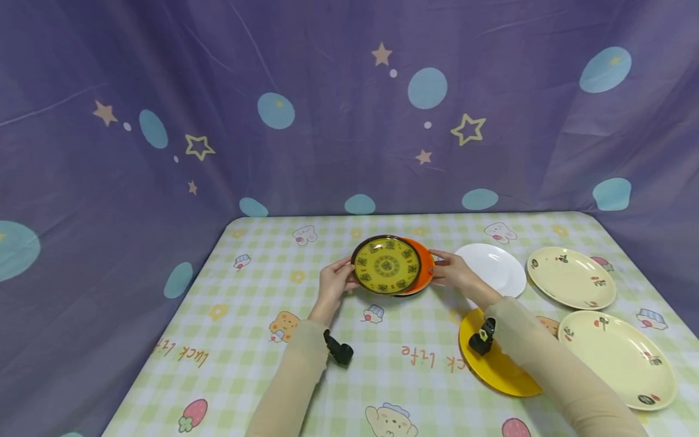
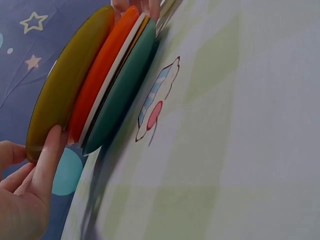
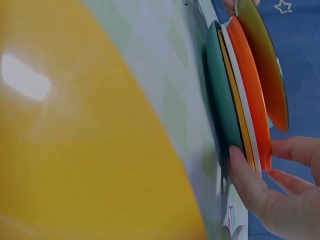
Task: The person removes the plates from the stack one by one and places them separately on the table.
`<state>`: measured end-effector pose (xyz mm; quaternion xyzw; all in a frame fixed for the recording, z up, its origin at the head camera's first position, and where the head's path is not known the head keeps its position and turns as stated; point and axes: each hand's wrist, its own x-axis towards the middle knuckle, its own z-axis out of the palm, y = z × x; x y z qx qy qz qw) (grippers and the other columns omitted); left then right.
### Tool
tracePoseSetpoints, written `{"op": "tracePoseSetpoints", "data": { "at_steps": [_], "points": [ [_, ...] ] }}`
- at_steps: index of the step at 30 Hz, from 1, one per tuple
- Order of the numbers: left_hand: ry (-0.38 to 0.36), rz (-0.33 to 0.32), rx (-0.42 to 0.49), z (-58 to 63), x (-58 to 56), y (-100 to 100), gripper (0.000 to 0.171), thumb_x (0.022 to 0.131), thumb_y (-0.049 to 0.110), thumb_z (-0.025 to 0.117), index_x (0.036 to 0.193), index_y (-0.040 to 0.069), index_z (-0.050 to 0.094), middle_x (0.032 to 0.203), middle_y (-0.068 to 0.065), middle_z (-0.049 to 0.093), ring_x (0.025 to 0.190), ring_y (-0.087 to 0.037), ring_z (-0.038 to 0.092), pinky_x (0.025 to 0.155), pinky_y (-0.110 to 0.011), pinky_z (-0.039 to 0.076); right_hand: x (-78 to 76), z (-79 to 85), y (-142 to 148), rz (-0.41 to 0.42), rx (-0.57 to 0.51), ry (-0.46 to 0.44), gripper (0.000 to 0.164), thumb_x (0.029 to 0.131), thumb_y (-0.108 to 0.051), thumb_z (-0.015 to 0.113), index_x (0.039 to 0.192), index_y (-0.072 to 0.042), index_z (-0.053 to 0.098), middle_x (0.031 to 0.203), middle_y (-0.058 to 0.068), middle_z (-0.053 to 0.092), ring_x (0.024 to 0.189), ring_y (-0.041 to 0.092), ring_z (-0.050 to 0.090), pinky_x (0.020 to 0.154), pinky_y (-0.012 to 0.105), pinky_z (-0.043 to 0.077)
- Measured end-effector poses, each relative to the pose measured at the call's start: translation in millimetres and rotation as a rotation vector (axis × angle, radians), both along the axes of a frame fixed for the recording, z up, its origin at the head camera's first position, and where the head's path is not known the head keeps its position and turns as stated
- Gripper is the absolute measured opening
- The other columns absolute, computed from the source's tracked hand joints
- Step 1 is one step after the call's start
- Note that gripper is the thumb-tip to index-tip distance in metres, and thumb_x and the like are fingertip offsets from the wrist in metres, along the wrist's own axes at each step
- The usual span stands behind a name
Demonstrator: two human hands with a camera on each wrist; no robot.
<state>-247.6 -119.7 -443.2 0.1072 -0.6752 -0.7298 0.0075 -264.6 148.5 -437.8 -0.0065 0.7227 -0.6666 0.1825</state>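
My left hand (image 1: 335, 281) pinches the near-left rim of a yellow-green plate (image 1: 386, 266) with a dark rim and a dark printed pattern. In the left wrist view this plate leans at a slant over a stack, overlapping its top. The stack's upper plate is orange (image 1: 427, 267); beneath it come a white plate (image 3: 241, 95), a yellow one (image 3: 231, 85) and a green plate (image 2: 122, 92) lowest, close over the tablecloth. My right hand (image 1: 454, 273) grips the right edge of this stack, thumb at the green plate and fingers by the orange rim.
A white plate (image 1: 494, 270) lies just right of my right hand. Two cream oval plates with small prints, one farther back (image 1: 570, 277) and one nearer (image 1: 617, 358), lie at the right. Under my right forearm is a yellow plate (image 1: 494, 367). A purple curtain (image 1: 338, 158) hangs behind the checked tablecloth (image 1: 251, 376).
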Motion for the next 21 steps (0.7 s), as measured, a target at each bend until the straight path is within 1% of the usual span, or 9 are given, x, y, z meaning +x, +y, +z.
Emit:
{"op": "tracePoseSetpoints", "data": {
  "at_steps": [3, 4, 8, 15, 21],
  "points": [
    [0.0, 0.016, 0.015, 0.6, 1.2, -3, 0.031, 0.084, 0.001, 0.053, 0.115, -0.001, 0.057, 0.082, -0.016, 0.066, 0.051, -0.01, 0.057, 0.054, -0.027, 0.053, -0.3, -0.7, 0, 0.006, 0.005, -0.001, 0.061, 0.085, 0.008, 0.046, 0.139, -0.001, 0.021, 0.13, 0.035, 0.029, 0.085, 0.017, 0.057, 0.084, 0.038, 0.047],
    [0.005, 0.025, 0.023, -2.7, -0.3, -4, 0.031, 0.084, 0.001, 0.053, 0.114, 0.0, 0.058, 0.079, -0.013, 0.066, 0.05, -0.009, 0.057, 0.052, -0.026, 0.053, -0.3, -0.7, 0, 0.006, 0.007, -0.001, 0.061, 0.085, 0.008, 0.047, 0.139, -0.001, 0.022, 0.131, 0.035, 0.029, 0.085, 0.017, 0.057, 0.084, 0.038, 0.047],
    [0.002, 0.044, 0.04, -3.4, -0.1, -10, 0.031, 0.083, 0.001, 0.053, 0.114, 0.0, 0.058, 0.074, -0.009, 0.066, 0.05, -0.01, 0.057, 0.051, -0.025, 0.053, -0.1, -0.6, -1, 0.007, 0.015, 0.001, 0.061, 0.085, 0.007, 0.047, 0.139, -0.002, 0.023, 0.13, 0.034, 0.029, 0.084, 0.015, 0.058, 0.084, 0.039, 0.047],
    [-0.011, 0.069, 0.053, -0.8, 2.2, -23, 0.03, 0.085, 0.003, 0.054, 0.114, 0.004, 0.06, 0.075, -0.007, 0.065, 0.052, -0.011, 0.058, 0.05, -0.023, 0.052, 0.2, 0.1, 0, -0.005, 0.021, -0.013, 0.06, 0.085, 0.006, 0.049, 0.139, -0.002, 0.024, 0.129, 0.033, 0.031, 0.078, 0.011, 0.058, 0.085, 0.04, 0.046],
    [-0.023, 0.09, 0.066, 1.4, 4.1, -35, 0.031, 0.086, 0.005, 0.053, 0.116, 0.005, 0.058, 0.08, -0.007, 0.065, 0.053, -0.01, 0.058, 0.05, -0.022, 0.052, -1.1, -0.3, -1, -0.011, 0.002, -0.034, 0.06, 0.085, 0.007, 0.049, 0.139, -0.003, 0.024, 0.129, 0.033, 0.03, 0.076, 0.011, 0.058, 0.085, 0.04, 0.045]
  ]
}}
